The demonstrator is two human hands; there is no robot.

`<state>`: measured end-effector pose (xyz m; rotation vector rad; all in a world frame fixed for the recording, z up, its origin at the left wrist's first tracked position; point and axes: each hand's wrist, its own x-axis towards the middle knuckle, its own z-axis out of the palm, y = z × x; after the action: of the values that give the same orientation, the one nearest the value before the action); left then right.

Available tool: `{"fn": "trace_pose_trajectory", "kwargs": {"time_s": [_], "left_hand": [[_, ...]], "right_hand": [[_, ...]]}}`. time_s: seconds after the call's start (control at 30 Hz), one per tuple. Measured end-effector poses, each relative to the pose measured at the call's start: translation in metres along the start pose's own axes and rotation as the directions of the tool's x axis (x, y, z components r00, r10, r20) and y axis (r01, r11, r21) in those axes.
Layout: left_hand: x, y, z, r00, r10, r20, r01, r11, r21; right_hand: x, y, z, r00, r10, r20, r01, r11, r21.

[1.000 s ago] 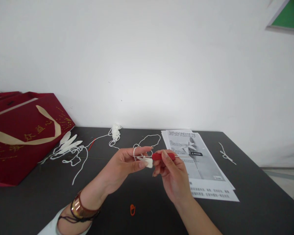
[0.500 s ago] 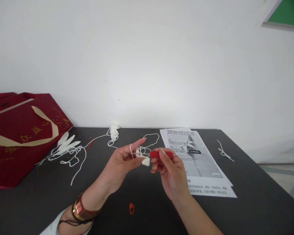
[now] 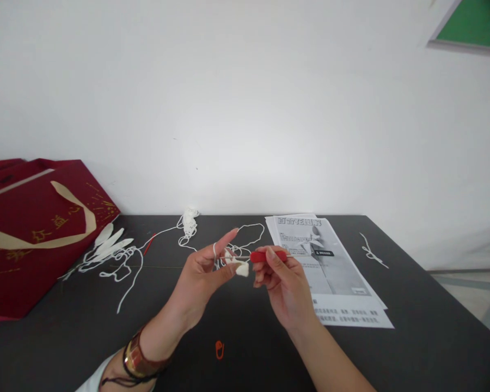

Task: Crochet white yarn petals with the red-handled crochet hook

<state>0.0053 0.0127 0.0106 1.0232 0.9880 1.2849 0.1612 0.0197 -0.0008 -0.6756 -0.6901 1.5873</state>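
Between the thumb and fingers of my left hand (image 3: 202, 275) is pinched a small white crochet piece (image 3: 242, 269). White yarn loops around the left index finger, which points up and to the right. My right hand (image 3: 286, 280) grips the red handle of a crochet hook (image 3: 269, 256), held level. Its thin metal shaft reaches left to the crochet piece and the yarn by my left fingers. Whether the tip sits inside a stitch is too small to tell. Loose white yarn (image 3: 251, 226) curls on the table just behind the hands.
Printed sheets (image 3: 343, 277) lie right of my hands. An orange stitch marker (image 3: 219, 349) is at the front. To the left are white crocheted petals (image 3: 110, 243), a thin red stick (image 3: 149, 243) and a dark red gift bag (image 3: 32, 239). A yarn bundle (image 3: 190, 220) sits near the wall; a tied yarn piece (image 3: 371, 253) lies right.
The view has shifted slightly. The hook's shaft has moved a little relative to the yarn at my left fingers; both hands keep their hold.
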Motion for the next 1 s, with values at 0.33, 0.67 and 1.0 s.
{"fn": "trace_pose_trajectory", "kwargs": {"time_s": [0.33, 0.67, 1.0], "left_hand": [[-0.002, 0.001, -0.001, 0.997, 0.070, -0.029, -0.070, 0.997, 0.028], [-0.001, -0.005, 0.000, 0.984, 0.177, -0.002, -0.175, 0.975, 0.140], [0.003, -0.011, -0.003, 0.992, 0.128, 0.013, -0.128, 0.992, -0.015]], "right_hand": [[0.002, 0.000, -0.001, 0.996, 0.072, -0.043, -0.066, 0.990, 0.128], [-0.001, -0.001, 0.001, 0.999, -0.002, -0.042, 0.004, 0.998, 0.061], [0.001, 0.000, -0.001, 0.998, 0.015, -0.069, -0.007, 0.993, 0.115]]}}
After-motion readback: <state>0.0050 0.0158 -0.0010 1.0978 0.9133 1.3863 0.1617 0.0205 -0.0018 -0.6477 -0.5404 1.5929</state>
